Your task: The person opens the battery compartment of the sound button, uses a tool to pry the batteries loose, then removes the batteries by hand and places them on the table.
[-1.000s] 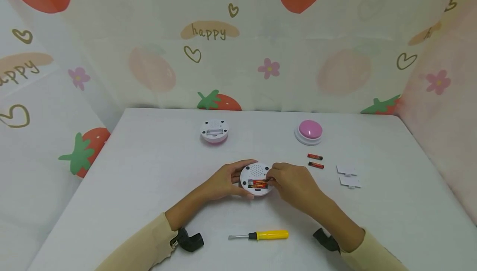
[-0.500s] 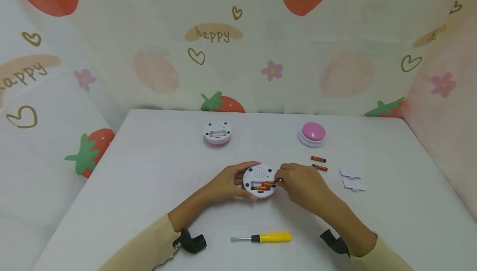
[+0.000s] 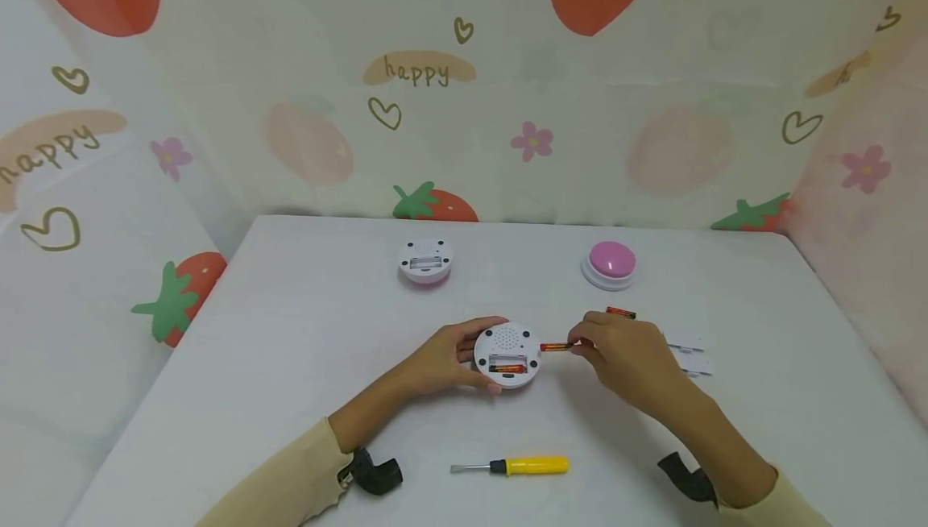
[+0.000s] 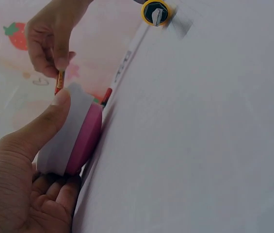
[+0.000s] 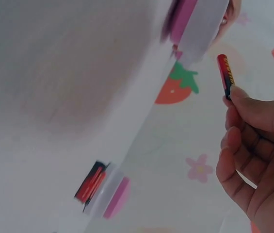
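Observation:
My left hand (image 3: 442, 359) grips a round push-button light or buzzer (image 3: 506, 339), white base facing up and pink side down, as the left wrist view shows. One red-and-black battery (image 3: 507, 369) lies in the lower part of its open battery compartment; the upper slot is bare. Just right of the device, my right hand (image 3: 634, 354) pinches a second battery (image 3: 555, 347) between thumb and fingertip. In the right wrist view this battery (image 5: 225, 75) points its red end at the device, with a gap between them.
Behind, an upturned device (image 3: 426, 261) with a bare compartment sits left, and a pink-topped device (image 3: 611, 261) stands upright right. A loose battery (image 3: 621, 313) and white battery covers (image 3: 694, 361) lie partly behind my right hand. A yellow-handled screwdriver (image 3: 532, 466) lies in front.
My right hand has drawn one battery out of the compartment and moved right with it. The left hand keeps its grip on the device. The whole head view has shifted slightly.

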